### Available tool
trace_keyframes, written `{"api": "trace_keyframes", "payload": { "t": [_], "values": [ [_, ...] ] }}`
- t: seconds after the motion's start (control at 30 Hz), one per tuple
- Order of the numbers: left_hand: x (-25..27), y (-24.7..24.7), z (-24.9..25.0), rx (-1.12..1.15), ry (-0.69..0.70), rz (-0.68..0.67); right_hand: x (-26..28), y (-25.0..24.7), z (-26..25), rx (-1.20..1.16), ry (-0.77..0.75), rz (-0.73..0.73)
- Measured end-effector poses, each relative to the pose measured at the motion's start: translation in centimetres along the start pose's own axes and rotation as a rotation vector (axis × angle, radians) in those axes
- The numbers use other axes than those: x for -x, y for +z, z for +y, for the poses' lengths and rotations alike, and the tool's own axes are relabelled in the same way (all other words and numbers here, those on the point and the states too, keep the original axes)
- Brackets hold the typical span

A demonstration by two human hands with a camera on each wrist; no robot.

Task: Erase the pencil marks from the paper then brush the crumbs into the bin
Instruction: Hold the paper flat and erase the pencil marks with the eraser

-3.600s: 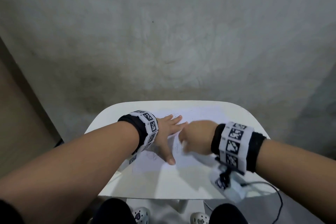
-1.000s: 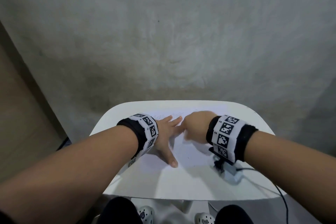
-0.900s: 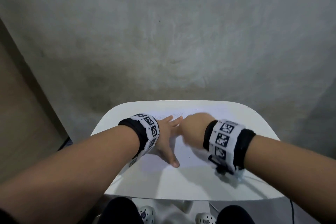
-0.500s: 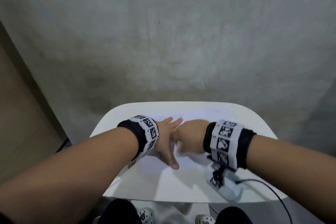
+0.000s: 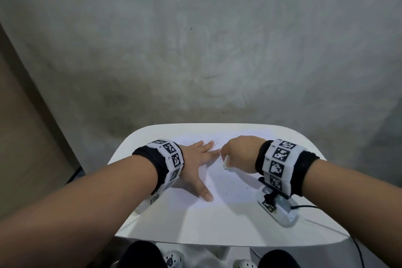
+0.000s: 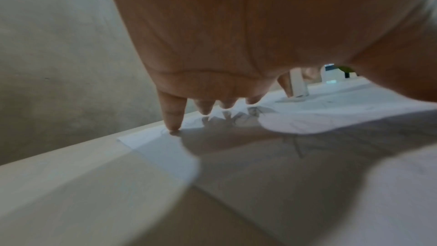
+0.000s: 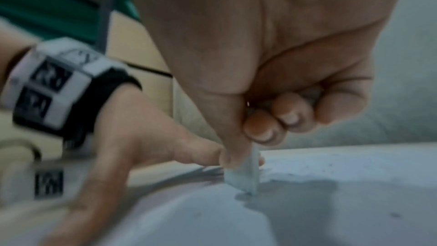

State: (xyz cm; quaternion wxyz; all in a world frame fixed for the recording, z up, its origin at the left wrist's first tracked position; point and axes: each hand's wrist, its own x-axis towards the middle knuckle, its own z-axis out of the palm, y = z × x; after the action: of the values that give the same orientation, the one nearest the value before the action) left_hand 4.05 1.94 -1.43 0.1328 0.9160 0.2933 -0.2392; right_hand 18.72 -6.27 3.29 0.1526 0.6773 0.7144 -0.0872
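Observation:
A white sheet of paper (image 5: 235, 183) lies on the small white table (image 5: 195, 224). Faint pencil marks (image 5: 195, 142) show near its far edge, by my left fingertips. My left hand (image 5: 199, 159) lies flat on the paper with fingers spread, pressing it down (image 6: 173, 128). My right hand (image 5: 237, 154) pinches a white eraser (image 5: 226, 162) between thumb and fingers. In the right wrist view the eraser (image 7: 246, 177) stands on end with its tip touching the paper (image 7: 307, 203). Dark crumbs (image 5: 226, 192) speckle the sheet. No bin is in view.
A grey concrete wall (image 5: 195, 50) rises just behind the table. A wooden panel (image 5: 21, 137) stands at the left. A cable (image 5: 309, 207) runs from my right wrist camera off the table's right side. My knees and shoes show under the near edge.
My right hand has rubbed the eraser back and forth across the paper beside my left fingers. It now sits slightly to the right with the eraser showing. The left hand has stayed flat.

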Motion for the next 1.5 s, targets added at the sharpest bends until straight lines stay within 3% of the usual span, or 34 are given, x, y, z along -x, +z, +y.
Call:
{"api": "trace_keyframes", "payload": {
  "t": [0.2, 0.57, 0.7, 0.87, 1.0, 1.17, 1.3, 1.43, 1.5],
  "values": [
    [0.4, 0.5, -1.2, -0.015, -0.067, 0.007, 0.2, -0.4, 1.1, -0.224, -0.044, 0.096],
    [0.4, 0.9, -1.4, 0.004, -0.047, 0.036, -0.2, 0.6, -1.9, 0.097, -0.012, -0.040],
    [0.3, 1.0, -1.1, -0.010, -0.057, 0.046, 0.9, 1.7, -4.4, 0.247, -0.158, -0.122],
    [0.3, 1.0, -1.4, 0.035, -0.048, 0.041, -0.7, 0.5, -1.3, 0.138, -0.038, 0.003],
    [0.1, 1.0, -1.1, 0.002, -0.058, 0.046, 0.4, 1.6, -3.5, 0.135, -0.241, -0.135],
    [0.1, 0.9, -1.4, 0.031, -0.054, 0.029, -0.8, 0.0, -1.5, 0.090, -0.100, -0.003],
    [0.0, 1.0, -1.0, -0.010, -0.055, 0.050, 0.5, 1.0, -3.9, 0.096, -0.269, -0.098],
    [-0.1, 0.9, -1.5, 0.030, -0.037, 0.039, -1.0, 0.0, -2.3, 0.055, -0.164, -0.040],
    [-0.1, 1.1, -1.4, 0.018, -0.051, 0.045, -0.3, 0.0, -3.4, 0.068, -0.231, -0.052]
  ]
}}
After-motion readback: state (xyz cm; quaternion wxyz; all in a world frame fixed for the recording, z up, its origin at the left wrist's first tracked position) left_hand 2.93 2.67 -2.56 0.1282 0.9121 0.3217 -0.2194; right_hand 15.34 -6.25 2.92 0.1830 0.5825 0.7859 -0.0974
